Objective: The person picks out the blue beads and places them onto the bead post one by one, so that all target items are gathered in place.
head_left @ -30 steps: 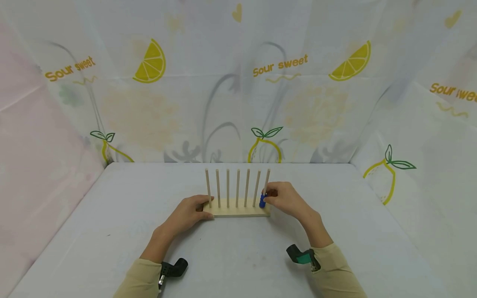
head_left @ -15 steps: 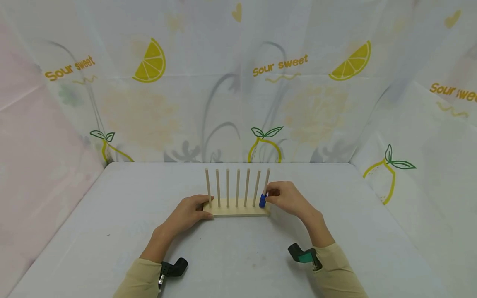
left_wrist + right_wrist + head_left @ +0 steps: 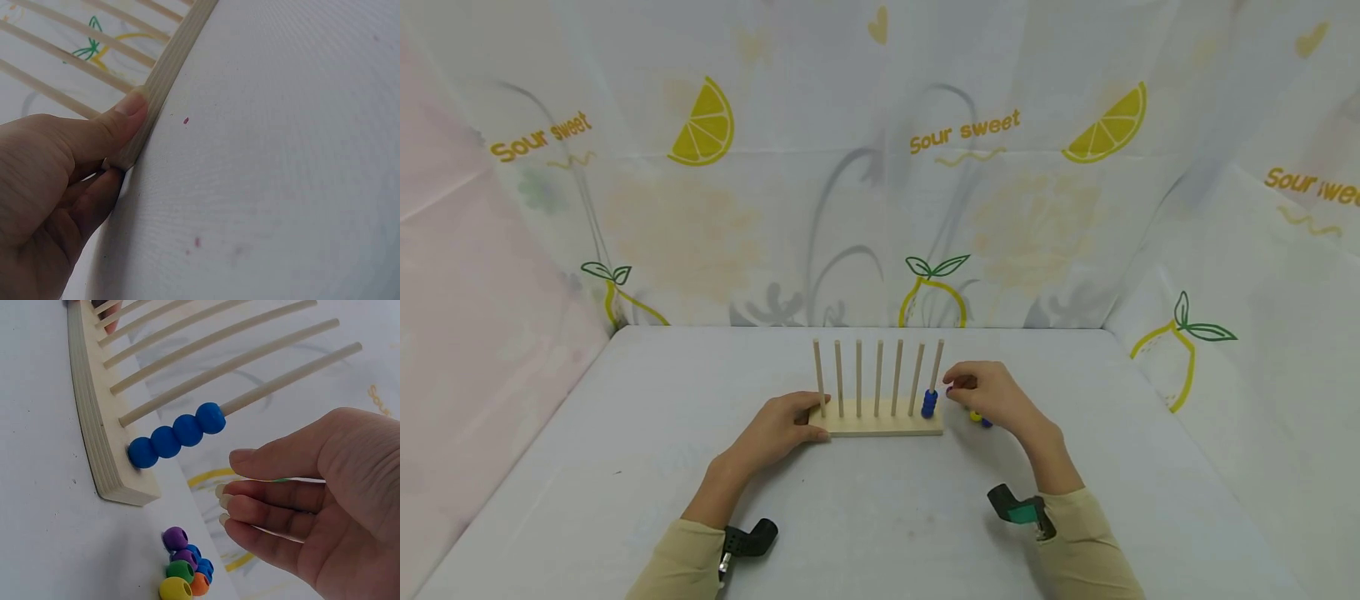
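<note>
A pale wooden peg board [image 3: 880, 431] with several upright pegs stands mid-table in the head view. Its left end is gripped by my left hand [image 3: 778, 431], the thumb [image 3: 128, 115] lying along the front edge in the left wrist view. On the rightmost peg [image 3: 297, 378], several blue beads [image 3: 187, 430] are stacked down to the base. My right hand [image 3: 992, 396] hovers just right of that peg, fingers loosely bent and nothing between them. Below it in the right wrist view lie loose beads: purple [image 3: 175, 538], green [image 3: 180, 571], yellow [image 3: 175, 589], orange [image 3: 200, 585] and blue [image 3: 205, 567].
The white-covered table [image 3: 865, 517] reaches back to a hanging lemon-print cloth [image 3: 805, 208]. A similar cloth [image 3: 1262, 350] closes off the right side, and a pinkish cloth [image 3: 490, 275] the left. The other pegs carry no beads.
My right hand has let go of the top blue bead and drawn away to the right, which uncovers the bead stack and some loose beads. The left hand and board stay put.
</note>
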The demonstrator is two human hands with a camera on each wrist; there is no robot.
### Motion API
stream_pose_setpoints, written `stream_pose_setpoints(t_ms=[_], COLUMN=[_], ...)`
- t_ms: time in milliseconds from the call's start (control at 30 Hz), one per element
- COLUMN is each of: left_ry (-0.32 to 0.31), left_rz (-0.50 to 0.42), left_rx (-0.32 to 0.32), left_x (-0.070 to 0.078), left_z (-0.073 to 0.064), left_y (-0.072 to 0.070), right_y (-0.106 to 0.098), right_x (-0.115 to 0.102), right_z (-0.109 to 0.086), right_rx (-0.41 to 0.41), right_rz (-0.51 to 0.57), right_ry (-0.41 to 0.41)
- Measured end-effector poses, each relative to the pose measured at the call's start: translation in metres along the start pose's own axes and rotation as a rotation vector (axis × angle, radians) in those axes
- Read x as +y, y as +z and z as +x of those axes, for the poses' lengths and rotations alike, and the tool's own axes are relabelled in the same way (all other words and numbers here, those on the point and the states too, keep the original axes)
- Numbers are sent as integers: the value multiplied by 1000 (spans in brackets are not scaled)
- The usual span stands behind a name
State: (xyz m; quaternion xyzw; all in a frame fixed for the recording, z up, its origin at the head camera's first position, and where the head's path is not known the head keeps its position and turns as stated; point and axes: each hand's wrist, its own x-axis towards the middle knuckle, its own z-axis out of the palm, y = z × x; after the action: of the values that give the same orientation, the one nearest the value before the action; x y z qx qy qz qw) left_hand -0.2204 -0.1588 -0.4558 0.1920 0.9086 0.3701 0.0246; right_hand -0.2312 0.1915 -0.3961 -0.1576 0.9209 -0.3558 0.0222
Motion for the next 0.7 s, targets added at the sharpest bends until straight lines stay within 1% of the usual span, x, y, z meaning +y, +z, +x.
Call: stream_pose_setpoints(t_ms=[367,700], left_ry=[6,7], left_rz=[6,-12], left_rx=[3,-1], left_x=[1,-2], left_z=[0,1], left_y=[0,1], right_y=[-12,-16], right_x=[8,16], right_z=[-2,-9], right_rx=[43,28], right_rz=[-17,-21], right_ry=[43,49])
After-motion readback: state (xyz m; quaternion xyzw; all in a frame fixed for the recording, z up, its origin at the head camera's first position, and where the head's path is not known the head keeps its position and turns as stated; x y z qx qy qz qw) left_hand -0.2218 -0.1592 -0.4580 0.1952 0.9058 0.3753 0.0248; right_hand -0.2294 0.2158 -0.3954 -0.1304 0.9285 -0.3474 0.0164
